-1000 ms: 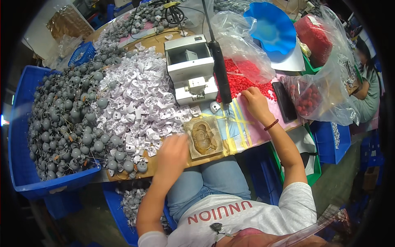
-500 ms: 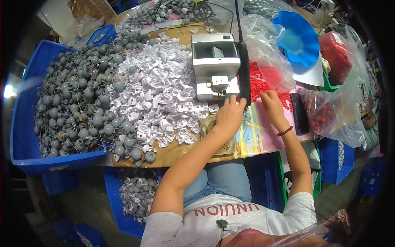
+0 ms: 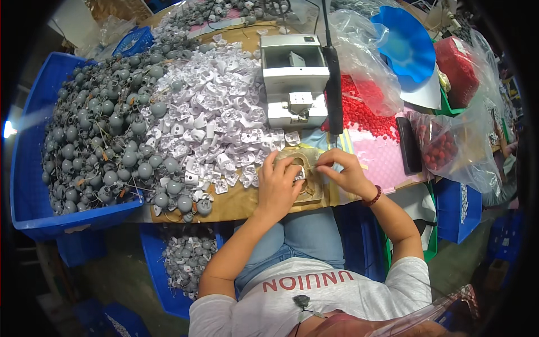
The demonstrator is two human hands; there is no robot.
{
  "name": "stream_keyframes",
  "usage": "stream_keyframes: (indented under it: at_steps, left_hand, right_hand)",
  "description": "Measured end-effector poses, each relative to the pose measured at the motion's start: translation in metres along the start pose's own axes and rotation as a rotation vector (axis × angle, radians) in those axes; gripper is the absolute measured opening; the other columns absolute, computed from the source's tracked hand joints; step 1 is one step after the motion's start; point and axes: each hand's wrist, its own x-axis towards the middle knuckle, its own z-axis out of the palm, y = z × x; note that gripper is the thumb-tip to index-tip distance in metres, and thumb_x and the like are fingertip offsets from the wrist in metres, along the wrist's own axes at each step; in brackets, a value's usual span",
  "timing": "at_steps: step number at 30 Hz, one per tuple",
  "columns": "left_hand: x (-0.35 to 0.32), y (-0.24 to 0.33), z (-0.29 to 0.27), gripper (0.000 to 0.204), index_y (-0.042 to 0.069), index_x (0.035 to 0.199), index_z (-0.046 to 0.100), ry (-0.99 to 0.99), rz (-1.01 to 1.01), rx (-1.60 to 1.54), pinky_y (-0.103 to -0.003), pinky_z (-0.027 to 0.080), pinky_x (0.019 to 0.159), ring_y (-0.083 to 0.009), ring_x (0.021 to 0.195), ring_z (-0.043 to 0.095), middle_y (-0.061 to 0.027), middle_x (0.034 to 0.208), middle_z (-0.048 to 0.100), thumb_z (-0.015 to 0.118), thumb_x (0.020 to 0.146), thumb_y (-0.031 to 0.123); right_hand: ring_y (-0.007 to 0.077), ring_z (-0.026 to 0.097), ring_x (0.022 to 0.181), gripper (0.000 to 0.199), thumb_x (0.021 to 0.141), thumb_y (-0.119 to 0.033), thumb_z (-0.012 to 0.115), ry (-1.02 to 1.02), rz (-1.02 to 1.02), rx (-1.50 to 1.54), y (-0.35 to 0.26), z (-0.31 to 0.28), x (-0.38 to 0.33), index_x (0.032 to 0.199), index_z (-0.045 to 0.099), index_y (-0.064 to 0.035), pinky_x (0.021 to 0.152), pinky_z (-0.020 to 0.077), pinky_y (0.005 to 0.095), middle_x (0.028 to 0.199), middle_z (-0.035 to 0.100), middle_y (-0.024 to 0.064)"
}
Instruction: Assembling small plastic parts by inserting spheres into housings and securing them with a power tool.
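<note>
My left hand [image 3: 278, 188] lies over a tan fixture block [image 3: 313, 194] at the table's front edge. Its curled fingers and thumb close around a small white plastic part [image 3: 300, 174] at the fixture. Just to the right, my right hand [image 3: 347, 175] hovers with thumb and forefinger pinched together; whatever sits between them is too small to make out. Beyond both hands stands a grey-white bench machine [image 3: 296, 78] with a black upright bar [image 3: 334, 90] along its right side. Loose red pieces [image 3: 368, 118] lie in a heap beyond my right hand.
White plastic parts [image 3: 213, 112] are piled left of the machine, beside grey bulb-like pieces with wires [image 3: 106, 129] in a blue bin [image 3: 25, 168]. A black phone [image 3: 409, 146], a clear bag of red pieces [image 3: 443, 151] and a wavy blue bowl [image 3: 407, 42] occupy the right side.
My left hand has come back from the machine's front to the fixture and now holds a white part. My right hand has left the red heap, moving nearer and leftward.
</note>
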Motion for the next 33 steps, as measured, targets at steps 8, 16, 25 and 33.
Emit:
stream_keyframes:
  at_steps: [8, 16, 25, 33]
  left_hand:
    - [0.013, 0.002, 0.005, 0.027, 0.007, 0.096, 0.067, -0.124, 0.099, 0.134, -0.047, 0.046, 0.095, -0.0322, 0.107, 0.056, -0.0068, 0.099, 0.061, 0.075, 0.071, 0.006]
    - [-0.001, -0.006, -0.001, 0.035, 0.007, 0.102, 0.068, -0.024, -0.028, -0.128, -0.048, 0.043, 0.102, -0.0350, 0.120, 0.053, -0.0095, 0.108, 0.064, 0.083, 0.070, 0.008]
    - [-0.002, -0.003, -0.010, 0.048, 0.009, 0.113, 0.063, 0.017, -0.056, -0.142, -0.049, 0.041, 0.108, -0.0388, 0.129, 0.044, -0.0120, 0.127, 0.056, 0.086, 0.071, 0.013]
    - [-0.096, -0.047, -0.093, 0.036, 0.008, 0.114, 0.068, 0.144, -0.120, 0.341, -0.045, 0.041, 0.103, -0.0335, 0.118, 0.048, -0.0098, 0.119, 0.058, 0.080, 0.081, 0.017]
  right_hand:
    - [0.0258, 0.065, 0.080, 0.018, 0.079, 0.003, 0.079, 0.127, -0.189, -0.089, -0.004, 0.024, 0.001, 0.090, 0.067, -0.0023, 0.071, 0.0513, 0.0350, 0.090, 0.069, 0.0101]
    - [0.0281, 0.064, 0.083, 0.021, 0.076, 0.002, 0.080, 0.114, -0.286, -0.184, -0.008, 0.037, 0.008, 0.091, 0.066, -0.0041, 0.073, 0.0485, 0.0376, 0.092, 0.069, 0.0100]
    - [0.0271, 0.062, 0.090, 0.026, 0.073, -0.004, 0.079, -0.036, -0.450, -0.445, -0.006, 0.043, 0.019, 0.095, 0.066, -0.0069, 0.079, 0.0475, 0.0408, 0.098, 0.067, 0.0062]
    - [0.0283, 0.061, 0.101, 0.027, 0.077, -0.006, 0.078, -0.122, -0.408, -0.599, -0.022, 0.043, 0.013, 0.103, 0.069, -0.0077, 0.086, 0.0476, 0.0420, 0.106, 0.067, 0.0049]
